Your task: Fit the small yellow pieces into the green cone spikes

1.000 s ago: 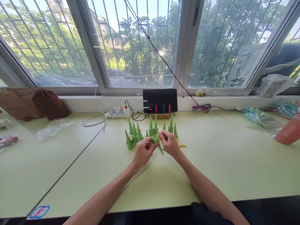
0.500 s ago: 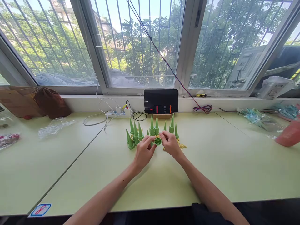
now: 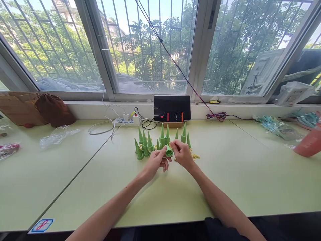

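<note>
My left hand (image 3: 155,162) grips a hollow green plastic cone (image 3: 169,152) between thumb and fingers, its round open base facing me and its tip pointing away. Beside the cone is my right hand (image 3: 183,154), thumb and forefinger pinched together; whatever they hold, if anything, is hidden or too small to name. Behind both hands several green cones stand point up on the table, with a left-hand cluster (image 3: 139,154) and a tall stack (image 3: 184,135) to the right. Small yellow plastic pieces (image 3: 195,156) lie scattered beside my right hand.
A black tablet (image 3: 172,103) leans against the window ledge. To its left, a power strip (image 3: 126,121) trails white cables. A brown bag (image 3: 56,110) and clear plastic wrap (image 3: 59,135) lie at left. Bundled wire (image 3: 217,116) and a red container (image 3: 309,144) sit at right.
The cone has tilted in my left hand, so its side and tip now show. My left fingers have shifted beneath it. The yellow bit seen between my hands is no longer visible.
</note>
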The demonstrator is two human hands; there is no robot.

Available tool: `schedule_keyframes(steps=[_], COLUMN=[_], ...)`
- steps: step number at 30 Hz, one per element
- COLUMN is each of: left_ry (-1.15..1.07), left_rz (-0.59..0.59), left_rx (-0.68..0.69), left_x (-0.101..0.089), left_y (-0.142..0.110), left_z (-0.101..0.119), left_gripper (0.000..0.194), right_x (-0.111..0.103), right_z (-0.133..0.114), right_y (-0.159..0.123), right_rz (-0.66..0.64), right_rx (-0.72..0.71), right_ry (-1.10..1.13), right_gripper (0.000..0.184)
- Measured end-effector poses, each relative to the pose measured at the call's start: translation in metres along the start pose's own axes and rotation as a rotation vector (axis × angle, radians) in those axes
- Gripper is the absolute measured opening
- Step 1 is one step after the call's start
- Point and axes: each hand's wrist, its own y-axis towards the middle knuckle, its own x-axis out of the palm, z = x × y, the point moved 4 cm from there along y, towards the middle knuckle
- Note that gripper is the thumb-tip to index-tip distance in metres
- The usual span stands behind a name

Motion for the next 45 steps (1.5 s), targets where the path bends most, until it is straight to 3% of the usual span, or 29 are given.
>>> schedule_keyframes(steps=[8,11,13,16,19,24,30,34,38,42,45], left_ry=[0.289,0.563,0.77,0.954,1.03,1.015,0.767,0.543,0.348,0.284,0.228], left_rz=[0.037,0.152,0.235,0.239,0.223,0.27,0.311,0.27,0.224,0.236,0.175], left_rx=[0.169,0.351,0.549,0.762,0.835,0.744,0.524,0.38,0.278,0.244,0.147], left_x=[-0.001,-0.005,-0.007,-0.008,-0.009,-0.009,-0.003,-0.001,-0.004,-0.005,-0.001], left_y=[-0.006,-0.008,-0.01,-0.011,-0.011,-0.01,-0.011,-0.01,-0.005,-0.004,-0.004], left_z=[0.006,0.009,0.013,0.014,0.013,0.013,0.017,0.016,0.011,0.01,0.009], left_gripper=[0.043,0.035,0.031,0.023,0.017,0.016,0.03,0.029,0.041,0.042,0.047], right_x=[0.0,0.001,0.002,0.003,0.004,0.002,-0.003,-0.006,-0.005,-0.005,-0.005], right_z=[0.001,0.001,0.002,0.004,0.005,0.004,0.005,0.005,0.002,0.0,-0.001], right_y=[0.002,0.001,0.002,0.003,0.004,0.002,0.002,0.002,0.001,0.0,0.0], right_rz=[0.002,-0.002,-0.012,-0.018,-0.012,0.019,0.081,0.115,0.099,0.095,0.09], right_rx=[-0.005,0.007,0.02,0.039,0.055,0.062,0.071,0.061,0.027,-0.004,-0.016], right_ry=[-0.012,-0.014,-0.006,0.018,0.028,0.017,0.03,0.023,-0.005,-0.022,-0.008], right_gripper=[0.035,0.035,0.036,0.037,0.038,0.037,0.035,0.035,0.034,0.033,0.033])
